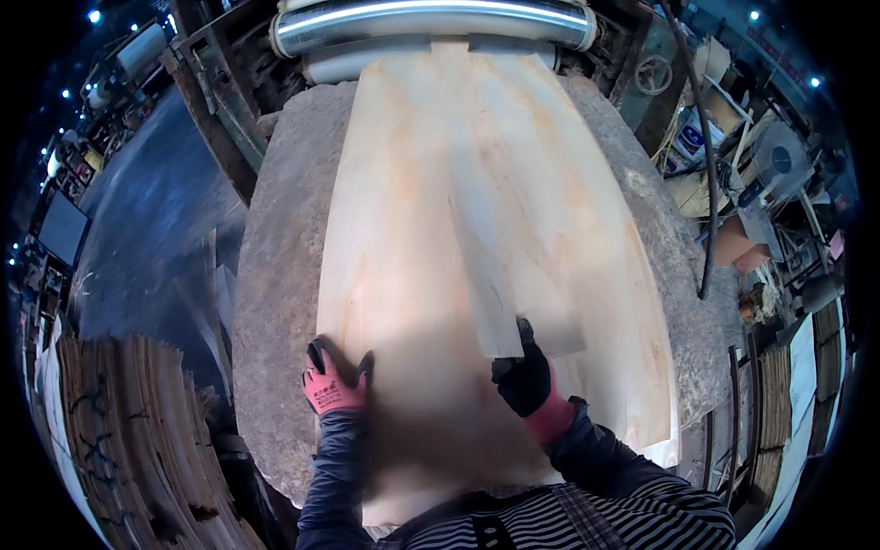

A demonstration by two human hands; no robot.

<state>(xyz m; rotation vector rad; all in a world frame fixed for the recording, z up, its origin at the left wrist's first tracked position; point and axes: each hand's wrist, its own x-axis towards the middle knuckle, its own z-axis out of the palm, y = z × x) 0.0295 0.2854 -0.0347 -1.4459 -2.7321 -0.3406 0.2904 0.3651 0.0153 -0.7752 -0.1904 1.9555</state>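
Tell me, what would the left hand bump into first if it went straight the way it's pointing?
Probably the rollers at the far end: the left hand points along the thin wood sheet's left edge, free as far as shows, though depth is unclear.

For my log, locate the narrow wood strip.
In the head view, the narrow wood strip is just right of centre, over the large wood sheet, its near end at the right hand.

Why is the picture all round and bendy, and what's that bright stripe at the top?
In the head view, a fisheye lens bends straight edges and leaves black corners; the stripe is glare on the shiny roller; and, same view, shadow darkens the pale wood sheet between the left hand and right hand.
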